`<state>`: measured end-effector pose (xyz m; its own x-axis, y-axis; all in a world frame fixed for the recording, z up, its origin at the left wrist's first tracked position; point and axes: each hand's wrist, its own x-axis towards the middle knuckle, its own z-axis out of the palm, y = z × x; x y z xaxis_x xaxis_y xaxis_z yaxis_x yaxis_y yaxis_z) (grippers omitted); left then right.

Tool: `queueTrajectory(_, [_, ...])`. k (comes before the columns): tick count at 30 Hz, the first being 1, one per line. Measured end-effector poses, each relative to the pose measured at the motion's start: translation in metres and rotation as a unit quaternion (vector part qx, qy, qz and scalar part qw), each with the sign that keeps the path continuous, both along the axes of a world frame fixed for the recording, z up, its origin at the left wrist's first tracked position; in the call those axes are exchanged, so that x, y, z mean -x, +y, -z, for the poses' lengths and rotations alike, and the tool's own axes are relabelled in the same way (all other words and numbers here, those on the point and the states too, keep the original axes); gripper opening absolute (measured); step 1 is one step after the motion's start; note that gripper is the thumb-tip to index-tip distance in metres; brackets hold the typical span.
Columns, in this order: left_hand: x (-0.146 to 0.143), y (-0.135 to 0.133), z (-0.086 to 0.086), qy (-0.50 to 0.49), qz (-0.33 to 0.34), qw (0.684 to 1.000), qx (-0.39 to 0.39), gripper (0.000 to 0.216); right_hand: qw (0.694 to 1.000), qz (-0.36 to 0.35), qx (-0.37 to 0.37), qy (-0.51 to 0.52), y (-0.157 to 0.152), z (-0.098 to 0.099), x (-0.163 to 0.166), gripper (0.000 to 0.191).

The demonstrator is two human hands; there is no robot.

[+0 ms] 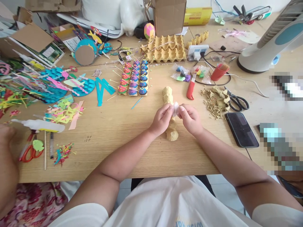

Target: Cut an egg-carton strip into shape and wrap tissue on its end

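Observation:
My left hand [163,118] and my right hand [189,118] meet over the middle of the wooden table [118,126]. Both pinch a small clear plastic bag [175,108] between their fingertips. Under my hands lies a strip of cut egg-carton cups [168,94], running from in front of my fingers back toward my wrists, its near end [172,135] showing below. What the bag contains is too small to tell.
Painted egg-cup figures with sticks [134,78] stand behind, before an egg tray [165,49]. A red utility knife [191,86], carton scraps [214,99], scissors [236,101] and a phone [241,129] lie right. Coloured paper cut-outs [54,85], a glue bottle [40,125] and red scissors [30,151] lie left. Another person's arm [7,164] rests at the left edge.

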<state>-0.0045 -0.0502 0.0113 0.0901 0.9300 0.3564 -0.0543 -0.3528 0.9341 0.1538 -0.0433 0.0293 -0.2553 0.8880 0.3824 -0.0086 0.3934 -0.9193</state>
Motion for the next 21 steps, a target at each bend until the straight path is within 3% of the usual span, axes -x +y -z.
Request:
queueTrajectory(2, [0.002,0.003,0.002,-0.012,-0.014,1.000,0.014,0.055,0.995,0.063,-0.073,-0.030,0.001,0.001,-0.003,0.050])
queueTrajectory(4, [0.004,0.007,0.005,-0.040,-0.025,0.998,0.041,0.052,0.988,0.087,-0.116,-0.061,0.005,0.004,-0.006,0.054])
queueTrajectory(6, [0.005,0.012,0.009,-0.073,-0.022,0.995,0.063,0.053,0.989,0.043,-0.115,-0.088,0.011,0.010,-0.008,0.073])
queueTrajectory(8, [0.007,0.015,0.011,-0.091,-0.007,0.993,0.073,0.054,0.989,-0.022,-0.096,-0.106,0.017,0.016,-0.010,0.079])
queueTrajectory(10, [0.009,0.016,0.012,-0.085,-0.003,0.993,0.077,0.052,0.986,-0.037,-0.102,-0.125,0.021,0.020,-0.011,0.071])
queueTrajectory(14, [0.014,0.019,0.013,-0.058,-0.053,0.994,0.072,0.047,0.965,0.043,-0.185,-0.182,0.023,0.020,-0.013,0.053])
queueTrajectory(18, [0.017,0.022,0.015,-0.051,-0.085,0.993,0.066,0.039,0.946,0.069,-0.249,-0.196,0.022,0.021,-0.014,0.043])
queueTrajectory(21, [0.020,0.020,0.013,-0.009,-0.153,0.988,0.003,0.026,0.943,0.100,-0.246,-0.199,0.024,0.024,-0.015,0.044])
